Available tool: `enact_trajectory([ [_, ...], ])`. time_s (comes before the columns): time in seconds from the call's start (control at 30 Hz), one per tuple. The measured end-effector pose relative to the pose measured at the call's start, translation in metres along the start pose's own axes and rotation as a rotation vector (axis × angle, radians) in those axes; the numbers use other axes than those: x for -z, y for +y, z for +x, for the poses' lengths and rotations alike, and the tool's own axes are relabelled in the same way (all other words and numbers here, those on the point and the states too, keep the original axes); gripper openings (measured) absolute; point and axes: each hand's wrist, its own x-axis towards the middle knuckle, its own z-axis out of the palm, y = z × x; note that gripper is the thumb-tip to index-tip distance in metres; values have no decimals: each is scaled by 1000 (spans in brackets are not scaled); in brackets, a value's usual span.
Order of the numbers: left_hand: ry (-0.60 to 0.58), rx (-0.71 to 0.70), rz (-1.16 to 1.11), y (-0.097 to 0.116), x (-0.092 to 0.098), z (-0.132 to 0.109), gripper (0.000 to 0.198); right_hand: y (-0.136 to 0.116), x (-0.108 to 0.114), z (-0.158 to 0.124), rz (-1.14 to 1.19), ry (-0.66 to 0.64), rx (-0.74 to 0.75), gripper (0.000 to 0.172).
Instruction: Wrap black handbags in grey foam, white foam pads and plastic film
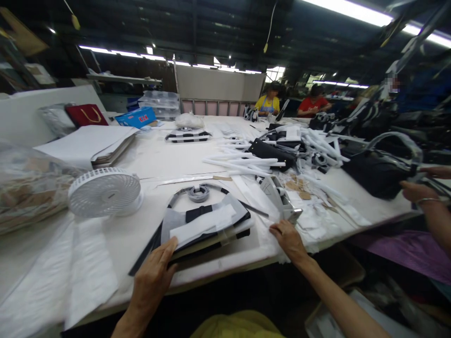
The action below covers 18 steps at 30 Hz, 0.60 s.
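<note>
A black handbag (207, 230) lies flat in front of me, partly covered with white wrapping sheets, its handle and a wrapped coil (198, 192) toward the far side. My left hand (155, 270) grips the bag's near left edge, fingers on top and thumb below. To the right of the bag, my right hand (291, 239) is closed with its fingertips together at the table edge. What they hold, if anything, is too small to make out. Just beyond that hand stands a grey tape dispenser (280, 199), with a dark strip (254, 208) between it and the bag.
At left are a white fan (105, 193), a stack of white sheets (88, 143) and a plastic bag (31, 188). White tubes (243, 164) and black bag pieces (271, 152) pile up beyond. A co-worker's hands (423, 192) are near another black bag (378, 173) at right.
</note>
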Motion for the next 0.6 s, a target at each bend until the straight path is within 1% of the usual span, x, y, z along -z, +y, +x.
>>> enact_trajectory([
  [0.17, 27, 66, -18, 1, -1, 3, 41, -8, 6, 7, -96, -62, -13, 17],
  [0.27, 27, 111, -32, 1, -1, 4, 42, -9, 8, 10, -91, -88, -13, 16],
  [0.33, 30, 128, -34, 1, -1, 5, 42, -10, 8, 9, -72, -89, -30, 15],
  [0.43, 39, 145, -34, 0, -2, 5, 41, -14, 4, 7, -60, -79, -91, 24],
  [0.6, 39, 171, -33, 2, -1, 5, 41, -19, 0, 7, -24, -60, -156, 17],
])
